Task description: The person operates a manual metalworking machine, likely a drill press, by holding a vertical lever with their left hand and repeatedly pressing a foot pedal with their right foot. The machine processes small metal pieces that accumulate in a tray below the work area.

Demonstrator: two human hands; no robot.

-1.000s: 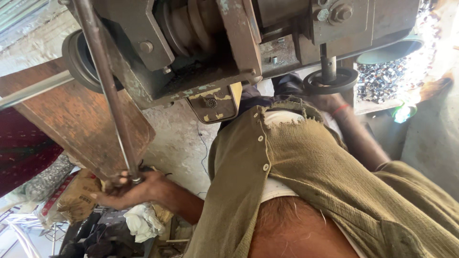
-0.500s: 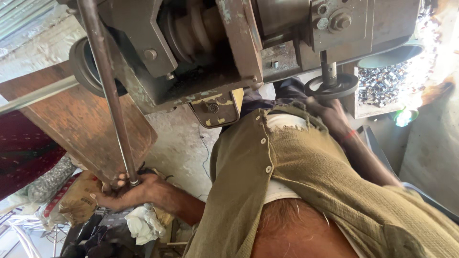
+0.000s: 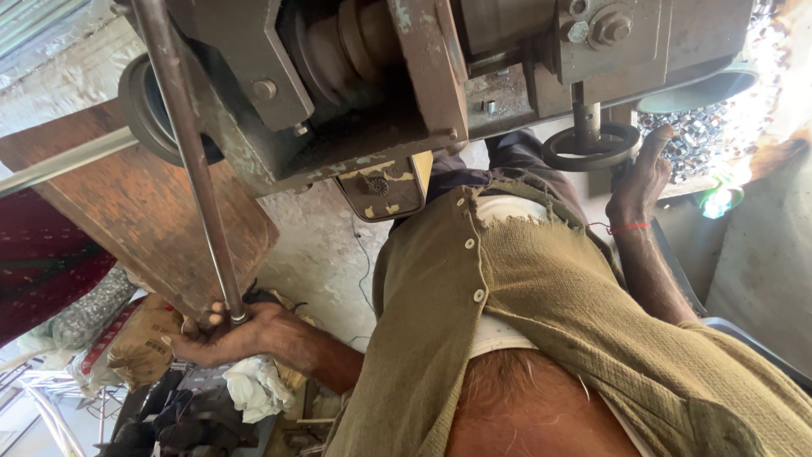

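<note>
The head view looks down the front of a person in an olive buttoned shirt [image 3: 541, 288] toward a heavy, rust-stained metal machine [image 3: 406, 76] that fills the top of the picture. The left hand [image 3: 224, 334] sits low at the left, its grip clenched around the bottom end of a long steel lever rod [image 3: 190, 161]; the fingers [image 3: 190, 326] curl over the rod's tip, and the rod runs up from the hand, slightly tilted, to the machine's upper left corner. Behind the rod stands a slanted brown wooden board [image 3: 135, 211], and a dark round pulley wheel [image 3: 148, 110] shows at the machine's left side. The right hand [image 3: 643, 178] is raised at the right, with a red thread [image 3: 630, 227] around the wrist; its grip is released, fingers spread and resting against the rim of a small dark round handwheel [image 3: 592, 148] that hangs on a short shaft under the machine. A worn yellowish metal plate [image 3: 385, 186] hangs below the machine's middle. Just below the left hand lies a crumpled white cloth [image 3: 258, 389], and further left a brown sack [image 3: 139, 343] rests on the cluttered concrete floor [image 3: 326, 245]. A heap of small shiny metal pieces [image 3: 727, 127] lies beyond the right hand, in bright light.
</note>
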